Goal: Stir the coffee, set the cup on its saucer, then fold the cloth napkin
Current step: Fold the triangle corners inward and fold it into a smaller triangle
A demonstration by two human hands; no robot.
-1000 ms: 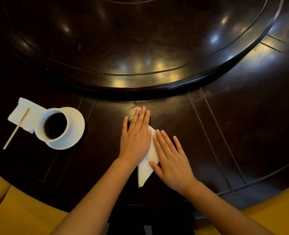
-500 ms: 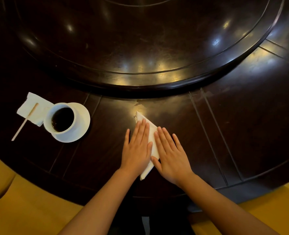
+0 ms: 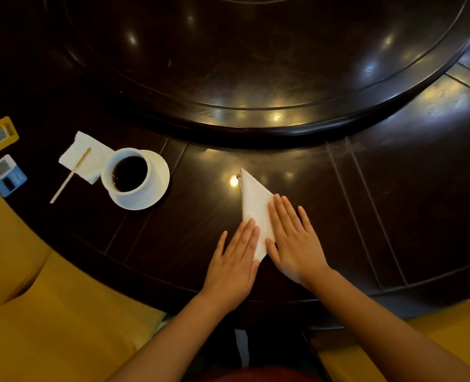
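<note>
Both hands have slid nearer the table's (image 3: 352,216) front edge, uncovering the napkin's far tip. Cup (image 3: 127,172) sits on saucer (image 3: 159,183) toward the left edge. Left hand (image 3: 235,260) and right hand (image 3: 294,241) lie flat, fingers straight, pressing the folded napkin (image 3: 254,205) near the front edge.

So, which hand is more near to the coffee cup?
The left hand. It lies flat on the near left edge of the folded napkin, to the right of the coffee cup. The right hand presses the napkin's far side, farther from it.
</note>
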